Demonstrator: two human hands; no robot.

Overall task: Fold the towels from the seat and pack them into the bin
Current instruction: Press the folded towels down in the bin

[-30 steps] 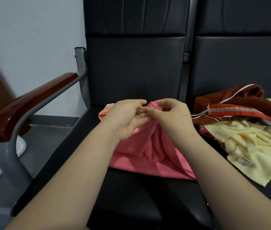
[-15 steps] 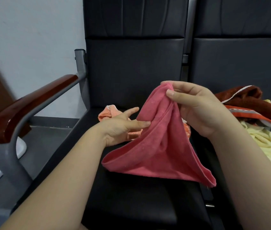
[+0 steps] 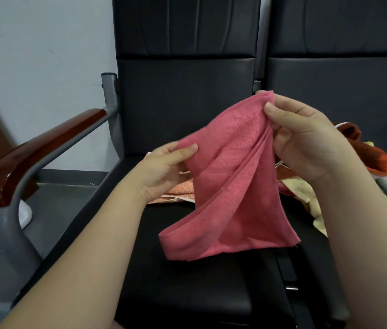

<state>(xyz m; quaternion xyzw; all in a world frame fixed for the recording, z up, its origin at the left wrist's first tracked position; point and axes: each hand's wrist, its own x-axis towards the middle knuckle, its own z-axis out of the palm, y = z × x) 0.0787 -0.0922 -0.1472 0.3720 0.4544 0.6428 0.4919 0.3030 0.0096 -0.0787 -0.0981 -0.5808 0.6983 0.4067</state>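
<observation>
A pink towel (image 3: 233,186) hangs above the black seat (image 3: 187,293), bunched and draped. My right hand (image 3: 306,143) pinches its top corner between thumb and fingers, raised near the seat back. My left hand (image 3: 164,169) pinches the towel's left edge, lower and to the left. An orange towel (image 3: 176,192) lies on the seat behind the pink one. On the right seat a heap holds a rust-red towel (image 3: 373,157) and a pale yellow towel (image 3: 306,193), partly hidden by my right forearm. No bin is in view.
A wooden armrest (image 3: 36,150) on a grey metal frame (image 3: 7,236) stands at the left. The black seat backs (image 3: 187,103) rise behind the towels. A white object (image 3: 25,214) sits on the grey floor beyond the armrest.
Both hands have lifted the pink towel off the seat. The right hand rose and moved right with the corner. The left hand slid to the left edge and pinched it, uncovering the orange towel.
</observation>
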